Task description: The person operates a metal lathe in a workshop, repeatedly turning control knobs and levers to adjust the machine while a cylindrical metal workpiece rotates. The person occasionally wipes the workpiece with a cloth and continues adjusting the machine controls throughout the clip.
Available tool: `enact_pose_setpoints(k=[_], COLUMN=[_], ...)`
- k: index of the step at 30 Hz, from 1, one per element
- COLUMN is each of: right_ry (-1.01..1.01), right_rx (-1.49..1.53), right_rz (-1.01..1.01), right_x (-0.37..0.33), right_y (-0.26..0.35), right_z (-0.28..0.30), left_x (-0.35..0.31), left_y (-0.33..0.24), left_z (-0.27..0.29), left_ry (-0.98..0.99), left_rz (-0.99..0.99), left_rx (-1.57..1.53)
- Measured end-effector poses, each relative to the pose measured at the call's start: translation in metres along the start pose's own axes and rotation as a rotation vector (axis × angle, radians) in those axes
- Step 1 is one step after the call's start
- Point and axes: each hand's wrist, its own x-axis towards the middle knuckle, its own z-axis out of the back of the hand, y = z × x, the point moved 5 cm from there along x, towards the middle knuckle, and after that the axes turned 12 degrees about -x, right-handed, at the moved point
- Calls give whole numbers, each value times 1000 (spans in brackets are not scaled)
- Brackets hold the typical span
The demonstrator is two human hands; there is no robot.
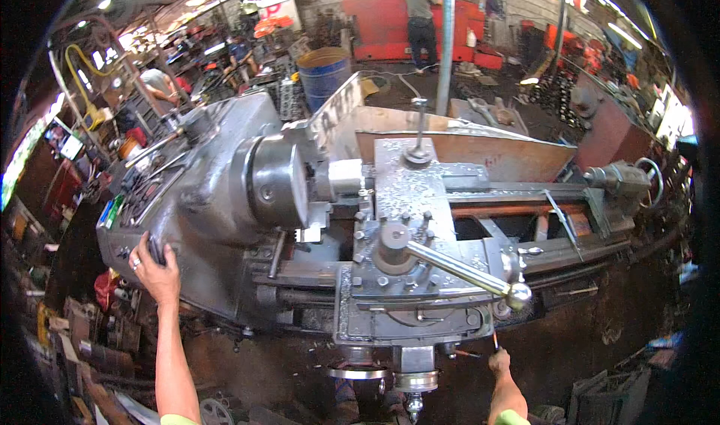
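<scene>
A large metal lathe fills the middle, with its round chuck (274, 181) gripping a shiny cylindrical workpiece (345, 176). My left hand (156, 275), a ring on one finger, is at the headstock's front left, its fingers and thumb around a dark knob (157, 249). Below the carriage's right side, my right hand (499, 360) is closed on a thin lever (495, 340). The square tool post (394, 249) has a long ball-ended handle (465, 270) pointing right. Metal chips are scattered over the cross slide (409, 189).
Hand tools (150, 189) lie on the headstock top. The tailstock (619, 179) stands at the bed's far right. Handwheels (360, 373) jut out in front of the carriage. Behind are a blue drum (324, 80), a pole (445, 43), and a person (420, 16) beside red machinery.
</scene>
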Motion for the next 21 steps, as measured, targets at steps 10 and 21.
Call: enact_pose_setpoints(k=[10,21], right_ry=[-67,299], right_rx=[172,820], right_rz=[-79,-141], right_x=[-78,-271], right_y=[14,79], right_z=[-6,44], left_x=[-2,-10], left_y=[-5,14], left_z=[8,10], left_ry=[26,-27], left_rz=[41,184], left_rx=[-55,-402])
